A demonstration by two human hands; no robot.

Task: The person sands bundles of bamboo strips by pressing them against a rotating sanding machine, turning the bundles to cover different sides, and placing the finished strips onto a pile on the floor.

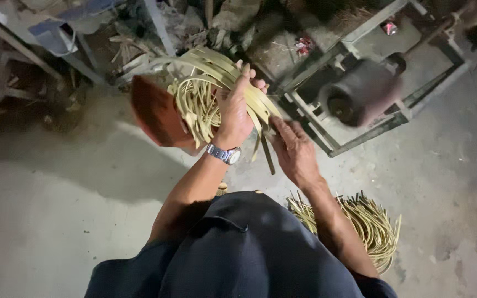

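While the left hand grips a coiled bunch of pale bamboo strips up at chest height, the right hand sits just beside it, fingers closed round a dark blade touching the strips' loose ends. Looks mid-job imo: one finished bundle lies on the concrete floor by the right elbow, well apart from the hands.

Grey concrete floor bears a bundle of thin sticks and a metal-framed machine.

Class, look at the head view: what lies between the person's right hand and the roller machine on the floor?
Bare concrete floor separates the right hand from the roller machine frame.
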